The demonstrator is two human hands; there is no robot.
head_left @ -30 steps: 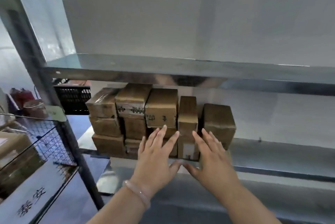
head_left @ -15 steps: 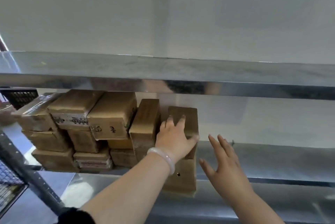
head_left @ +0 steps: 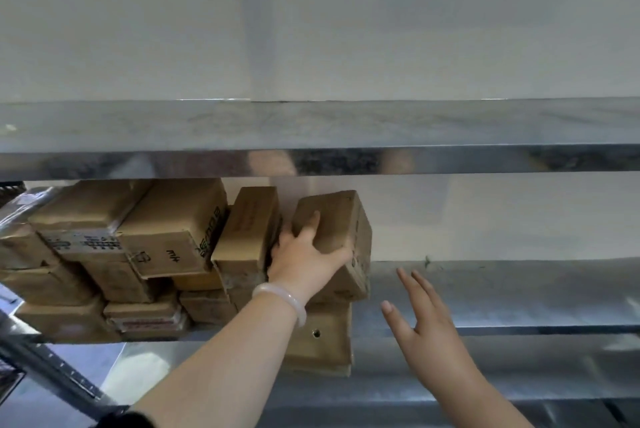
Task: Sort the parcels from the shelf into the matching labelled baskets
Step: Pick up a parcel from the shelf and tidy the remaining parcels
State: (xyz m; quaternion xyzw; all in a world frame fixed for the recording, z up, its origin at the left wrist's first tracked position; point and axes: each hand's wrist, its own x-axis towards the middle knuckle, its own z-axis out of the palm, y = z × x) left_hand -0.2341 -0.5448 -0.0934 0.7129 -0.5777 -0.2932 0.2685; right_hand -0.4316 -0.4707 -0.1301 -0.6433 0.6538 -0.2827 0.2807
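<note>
Several brown cardboard parcels (head_left: pixel 162 237) are stacked on the left part of the metal shelf (head_left: pixel 502 289). My left hand (head_left: pixel 304 254) grips the rightmost brown parcel (head_left: pixel 341 220), which is tilted and lifted off the flat parcel (head_left: pixel 322 337) beneath it. An upright narrow parcel (head_left: pixel 249 227) stands just left of the held one. My right hand (head_left: pixel 422 320) hovers to the right with fingers spread, holding nothing. No basket is in view.
An upper metal shelf board (head_left: pixel 346 137) runs across above the parcels, leaving a low gap. A grey shelf upright (head_left: pixel 52 372) slants across the lower left. A white wall lies behind.
The left hand has tilted and lifted the rightmost parcel off the one below. The right hand has stayed open beside it. One second ago both hands were reaching toward the stack.
</note>
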